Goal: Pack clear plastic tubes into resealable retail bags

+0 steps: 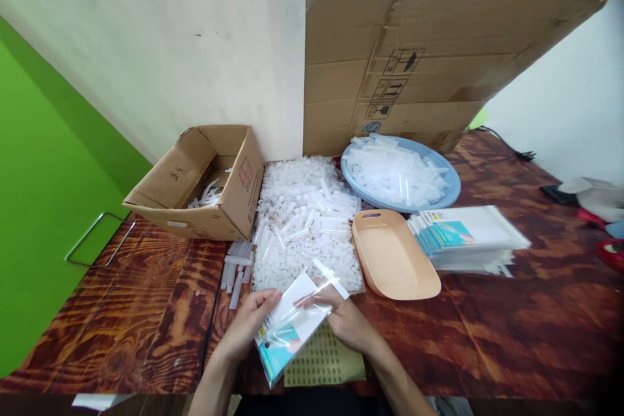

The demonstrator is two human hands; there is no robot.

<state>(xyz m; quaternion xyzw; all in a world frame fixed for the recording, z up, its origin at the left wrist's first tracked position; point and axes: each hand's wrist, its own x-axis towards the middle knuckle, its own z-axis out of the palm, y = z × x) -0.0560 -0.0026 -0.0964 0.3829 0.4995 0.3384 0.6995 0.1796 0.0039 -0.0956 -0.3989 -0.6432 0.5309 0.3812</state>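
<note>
A clear plastic bag with a white and turquoise printed card in it is held tilted at the table's front edge. My left hand grips its left side, thumb on top. At the upper right end, by the bag's clear flap, my right hand is closed on the film; some of its fingers show through the plastic, and I cannot tell whether they are inside the bag. Under the hands lies a yellowish sheet of small printed labels. Just beyond is a wide heap of small translucent plastic pieces.
An open cardboard box stands back left, beside several loose translucent strips. A blue basin holds more strips. Right of the heap are a peach tray and a stack of similar packets. A large cardboard sheet leans behind.
</note>
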